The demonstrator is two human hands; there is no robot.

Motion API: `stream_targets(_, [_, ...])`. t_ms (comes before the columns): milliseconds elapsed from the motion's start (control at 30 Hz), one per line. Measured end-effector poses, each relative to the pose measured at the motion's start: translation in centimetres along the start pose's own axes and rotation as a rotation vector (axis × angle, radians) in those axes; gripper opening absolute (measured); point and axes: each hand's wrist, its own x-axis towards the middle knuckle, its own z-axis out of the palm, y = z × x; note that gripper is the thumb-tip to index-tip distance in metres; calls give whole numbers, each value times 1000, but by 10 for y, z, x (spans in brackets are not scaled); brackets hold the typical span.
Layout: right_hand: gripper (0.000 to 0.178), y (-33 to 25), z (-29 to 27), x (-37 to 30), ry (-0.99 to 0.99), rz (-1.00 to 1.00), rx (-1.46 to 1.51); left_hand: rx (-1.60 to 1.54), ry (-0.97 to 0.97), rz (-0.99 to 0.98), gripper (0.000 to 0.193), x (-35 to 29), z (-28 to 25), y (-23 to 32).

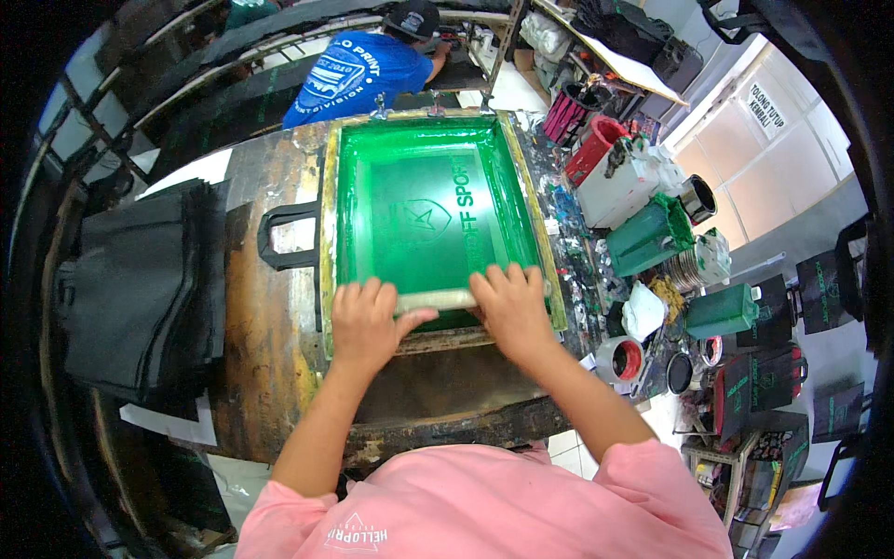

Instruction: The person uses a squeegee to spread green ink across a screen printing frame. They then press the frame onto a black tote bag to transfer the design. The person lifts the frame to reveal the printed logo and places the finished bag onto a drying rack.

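A printing screen (428, 200) with green ink over its mesh lies flat on the stained wooden table, hinged by clamps at its far side. Both my hands grip a pale wooden squeegee (436, 300) across the screen's near end. My left hand (366, 321) is closed round its left part, with the thumb pointing inward. Round the right part, my right hand (510, 307) is closed too. The squeegee's blade is hidden below the handle and my fingers. A black bag's handle (284, 238) sticks out from under the frame on the left.
A stack of black bags (144, 289) lies at the table's left. Along the right edge stand a green jug (652, 235), a green jerrycan (724, 312), a red container (596, 149) and a tape roll (619, 359). Beyond the table a person in blue (358, 74) works.
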Motion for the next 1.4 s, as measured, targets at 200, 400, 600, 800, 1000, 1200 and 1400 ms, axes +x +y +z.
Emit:
stream_targets(200, [49, 13, 4, -2, -37, -83, 89, -43, 104, -129, 109, -54, -21, -23])
stream_targets(400, [46, -19, -12, -23, 83, 38, 67, 40, -33, -517, 110, -121, -11, -46])
stream_targets(600, [57, -12, -89, 26, 383, -32, 37, -789, 340, -723, 101, -57, -46, -24])
stream_targets(800, [58, 47, -170, 156, 559, -88, 4, -299, 237, -468, 113, 4, -38, -17])
stream_targets(1000, [63, 62, -191, 201, 598, -92, 105, 307, -372, -572, 115, -56, 22, -4])
stream_targets(1200, [60, 61, -205, 219, 513, -21, 79, -145, 147, -484, 69, 23, -2, -50])
stream_targets(1400, [61, 63, -205, 214, 488, 15, 104, -431, 262, -472, 56, 98, -120, -106])
